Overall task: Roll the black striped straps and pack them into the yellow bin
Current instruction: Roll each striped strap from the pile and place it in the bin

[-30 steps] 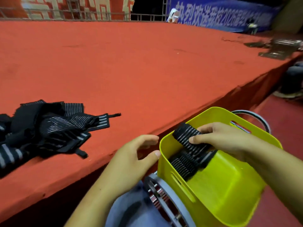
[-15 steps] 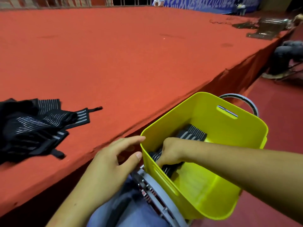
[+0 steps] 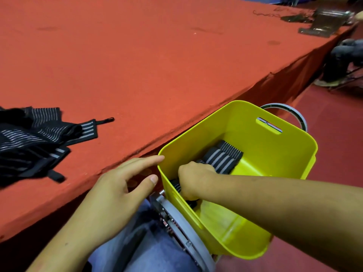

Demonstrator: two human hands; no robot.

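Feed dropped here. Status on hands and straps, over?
Right hand down inside yellow bin, grip hidden among rolled straps. Left hand open beside bin rim. Unrolled straps piled on red table. Nothing blocking bin.

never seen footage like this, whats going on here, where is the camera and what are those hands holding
There is no machine here. A person works with bare hands, and the one picture comes from a camera worn on their head, looking forward and down.

The yellow bin stands in front of the person, below the edge of the red surface. The right hand reaches into the bin, fingers curled round a rolled strap against its near wall. More rolled straps lie beside it inside. The left hand is open by the bin's corner and holds nothing.

On the red surface, to the left, lies a loose pile of black striped straps, not yet rolled. A grey ring-shaped frame shows under the bin.
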